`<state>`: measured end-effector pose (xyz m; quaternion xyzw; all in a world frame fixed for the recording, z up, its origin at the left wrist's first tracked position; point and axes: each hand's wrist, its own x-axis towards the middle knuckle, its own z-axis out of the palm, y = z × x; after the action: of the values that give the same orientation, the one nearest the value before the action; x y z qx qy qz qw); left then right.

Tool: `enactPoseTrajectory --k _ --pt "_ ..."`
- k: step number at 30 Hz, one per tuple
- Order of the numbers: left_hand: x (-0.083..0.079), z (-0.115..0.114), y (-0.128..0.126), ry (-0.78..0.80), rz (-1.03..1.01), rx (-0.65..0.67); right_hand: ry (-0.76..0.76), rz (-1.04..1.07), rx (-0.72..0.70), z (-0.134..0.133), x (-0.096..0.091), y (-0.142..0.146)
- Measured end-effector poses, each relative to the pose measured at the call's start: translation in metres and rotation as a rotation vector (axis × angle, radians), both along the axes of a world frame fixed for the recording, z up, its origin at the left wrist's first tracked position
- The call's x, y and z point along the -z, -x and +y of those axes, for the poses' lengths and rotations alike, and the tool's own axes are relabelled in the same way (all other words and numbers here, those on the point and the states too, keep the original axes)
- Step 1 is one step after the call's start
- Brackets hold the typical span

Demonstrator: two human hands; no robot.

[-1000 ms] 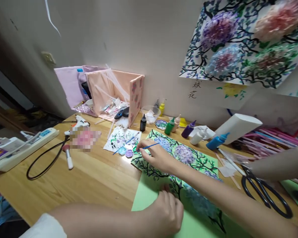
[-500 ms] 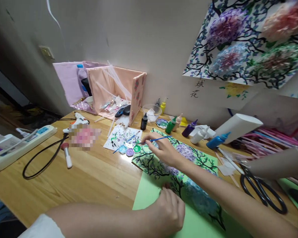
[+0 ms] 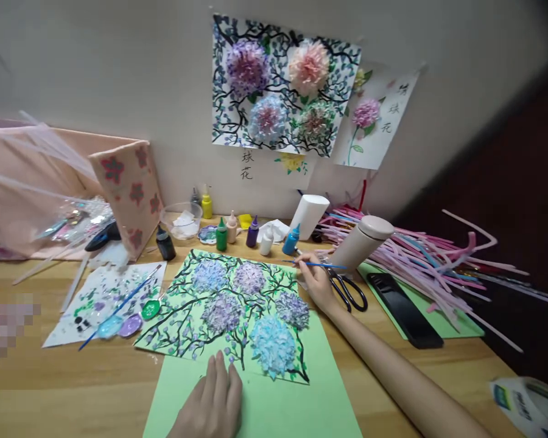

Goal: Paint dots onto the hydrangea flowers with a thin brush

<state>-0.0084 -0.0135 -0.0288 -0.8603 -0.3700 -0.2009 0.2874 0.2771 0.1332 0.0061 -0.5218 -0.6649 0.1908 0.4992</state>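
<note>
My right hand (image 3: 318, 285) pinches a slim blue paintbrush (image 3: 331, 265) just beyond the right edge of a painting (image 3: 168, 331) with black branches and blue and purple flowers. The brush lies nearly level, close to the black-handled scissors (image 3: 354, 295). Fingers stretched, my left hand (image 3: 212, 401) rests on a light green sheet (image 3: 283, 407) at the painting's lower edge. Left of the painting are pools of green paint (image 3: 151, 309), purple paint (image 3: 130, 325) and light blue paint (image 3: 110, 326). A second blue paintbrush (image 3: 121, 306) lies across paint-spotted white paper (image 3: 95, 289).
Several paint bottles, including a green one (image 3: 221, 235) and a blue one (image 3: 291, 241), line the back. A tilted beige cylinder (image 3: 363, 243), pink pipe cleaners (image 3: 420, 255) and a black phone-like object (image 3: 404, 310) occupy the right. A fabric box (image 3: 128, 194) stands left.
The view has swung right. My right hand has moved the paintbrush from beside the paint pools to the painting's right side. My left hand has gone from curled to flat.
</note>
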Motion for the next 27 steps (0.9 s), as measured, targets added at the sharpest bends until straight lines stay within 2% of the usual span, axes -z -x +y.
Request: enactPoseTrajectory --k 9,14,21,27 --pt "-0.007 0.004 0.002 -0.004 0.006 0.048 0.093 0.117 -0.072 -0.005 0.003 0.006" --pt "-0.007 0.002 0.003 0.037 0.026 0.042 0.137 0.094 -0.089 -0.005 0.005 0.004" --pt "-0.009 0.002 0.001 0.02 0.009 0.02 0.112 -0.001 -0.077 -0.005 0.003 0.005" --pt "-0.012 0.005 0.001 -0.004 0.026 0.046 0.097 0.012 -0.058 -0.005 0.002 0.005"
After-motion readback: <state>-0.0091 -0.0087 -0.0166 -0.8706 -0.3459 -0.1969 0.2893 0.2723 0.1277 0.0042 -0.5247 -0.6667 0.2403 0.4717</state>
